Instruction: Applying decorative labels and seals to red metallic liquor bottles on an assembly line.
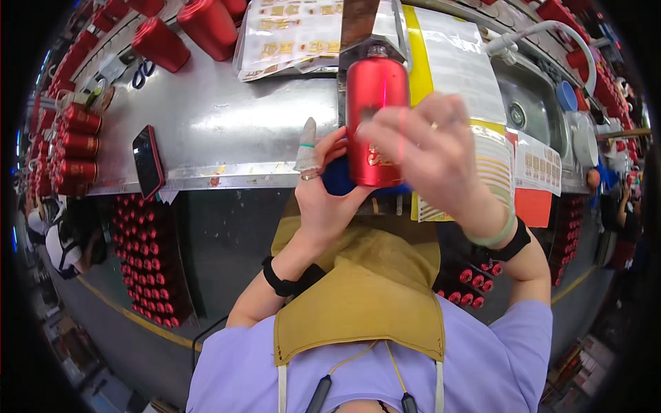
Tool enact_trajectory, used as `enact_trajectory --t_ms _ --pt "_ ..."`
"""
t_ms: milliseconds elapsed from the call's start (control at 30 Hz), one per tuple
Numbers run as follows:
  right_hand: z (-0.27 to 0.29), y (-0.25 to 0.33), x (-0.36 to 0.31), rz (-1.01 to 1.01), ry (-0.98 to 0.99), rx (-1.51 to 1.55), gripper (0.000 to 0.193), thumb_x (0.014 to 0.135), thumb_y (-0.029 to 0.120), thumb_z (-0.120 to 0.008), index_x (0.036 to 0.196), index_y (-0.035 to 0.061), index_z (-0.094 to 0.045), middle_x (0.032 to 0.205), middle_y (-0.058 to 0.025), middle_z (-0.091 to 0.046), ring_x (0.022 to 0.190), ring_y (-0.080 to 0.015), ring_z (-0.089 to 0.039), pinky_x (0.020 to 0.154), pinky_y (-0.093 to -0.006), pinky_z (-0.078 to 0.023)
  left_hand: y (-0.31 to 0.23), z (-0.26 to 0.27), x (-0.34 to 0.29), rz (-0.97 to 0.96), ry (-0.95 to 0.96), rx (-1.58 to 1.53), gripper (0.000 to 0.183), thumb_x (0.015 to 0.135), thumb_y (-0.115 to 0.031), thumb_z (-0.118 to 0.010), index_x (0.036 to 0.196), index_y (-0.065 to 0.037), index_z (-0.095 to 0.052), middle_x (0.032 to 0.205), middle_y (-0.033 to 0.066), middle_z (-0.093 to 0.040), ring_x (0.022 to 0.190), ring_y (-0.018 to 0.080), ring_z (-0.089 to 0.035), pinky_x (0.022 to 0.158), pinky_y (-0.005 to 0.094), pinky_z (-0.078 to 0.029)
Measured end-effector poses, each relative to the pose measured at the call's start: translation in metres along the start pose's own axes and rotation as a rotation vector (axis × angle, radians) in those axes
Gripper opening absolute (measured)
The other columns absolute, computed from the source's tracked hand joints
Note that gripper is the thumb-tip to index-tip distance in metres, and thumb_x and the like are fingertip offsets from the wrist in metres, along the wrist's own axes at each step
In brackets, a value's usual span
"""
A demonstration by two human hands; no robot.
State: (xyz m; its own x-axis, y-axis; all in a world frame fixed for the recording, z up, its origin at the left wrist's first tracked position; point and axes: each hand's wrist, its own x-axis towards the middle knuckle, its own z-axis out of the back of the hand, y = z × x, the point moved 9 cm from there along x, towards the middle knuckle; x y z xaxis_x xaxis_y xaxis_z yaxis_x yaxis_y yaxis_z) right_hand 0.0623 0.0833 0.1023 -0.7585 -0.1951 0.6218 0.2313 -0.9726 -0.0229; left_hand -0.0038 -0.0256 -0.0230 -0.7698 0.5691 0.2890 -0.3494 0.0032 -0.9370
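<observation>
A glossy red bottle with a dark patch and gold lettering on its front lies at the near edge of the metal table. My left hand grips its lower left side, thumb at the base; one finger wears a pale cover with a green band. Over the bottle's right side is my right hand, smeared by motion, its fingers bent toward the front of the bottle. Whether they hold anything is not clear. Something blue shows under the bottle near my left fingers.
Sheets of gold decals lie behind the bottle. White strip sheets on yellow backing lie to the right, beside a metal sink with a curved faucet. A phone rests at left; red canisters stand behind it.
</observation>
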Motion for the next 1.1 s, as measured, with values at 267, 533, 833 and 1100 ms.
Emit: enact_trajectory --t_ms 267,533,833,1100 --pt "0.012 -0.033 0.000 -0.074 -0.096 -0.164 0.019 0.078 0.016 -0.068 0.097 0.0160 -0.069 0.091 0.0036 -0.067 0.081 -0.0190 -0.057 0.078 -0.0362 -0.049 -0.007 -0.006 -0.001 -0.047 -0.008 0.026 0.084 0.071 -0.003 -0.092 0.143 0.005 -0.050 0.139 0.0157 -0.060 0.125 0.0250 -0.061 0.107 0.0379 -0.050" --pt "0.001 -0.035 -0.022 -0.130 -0.178 0.216 0.019 0.082 0.013 -0.076 0.099 0.0138 -0.070 0.089 0.0004 -0.070 0.076 -0.0247 -0.059 0.074 -0.0370 -0.046 -0.022 0.001 0.000 -0.166 -0.045 0.269 0.072 0.070 -0.016 -0.095 0.131 0.008 -0.064 0.132 0.0180 -0.068 0.140 0.0325 -0.052 0.115 0.0415 -0.040" --pt "-0.010 -0.030 -0.035 -0.201 -0.140 0.419 0.018 0.080 0.014 -0.077 0.097 0.0153 -0.071 0.091 0.0000 -0.070 0.078 -0.0239 -0.061 0.075 -0.0378 -0.051 -0.022 -0.007 0.003 -0.126 0.016 0.184 0.098 0.068 -0.016 -0.097 0.150 0.005 -0.047 0.139 0.0176 -0.062 0.121 0.0300 -0.064 0.104 0.0398 -0.050" --pt "0.001 0.024 -0.052 0.202 0.104 0.434 0.008 0.084 0.017 -0.072 0.091 0.0173 -0.069 0.109 0.0005 -0.070 0.097 -0.0209 -0.064 0.093 -0.0433 -0.052 -0.004 -0.004 0.001 -0.105 0.075 0.298 0.106 0.068 -0.014 -0.096 0.155 0.006 -0.040 0.139 0.0205 -0.063 0.125 0.0301 -0.063 0.108 0.0410 -0.048"
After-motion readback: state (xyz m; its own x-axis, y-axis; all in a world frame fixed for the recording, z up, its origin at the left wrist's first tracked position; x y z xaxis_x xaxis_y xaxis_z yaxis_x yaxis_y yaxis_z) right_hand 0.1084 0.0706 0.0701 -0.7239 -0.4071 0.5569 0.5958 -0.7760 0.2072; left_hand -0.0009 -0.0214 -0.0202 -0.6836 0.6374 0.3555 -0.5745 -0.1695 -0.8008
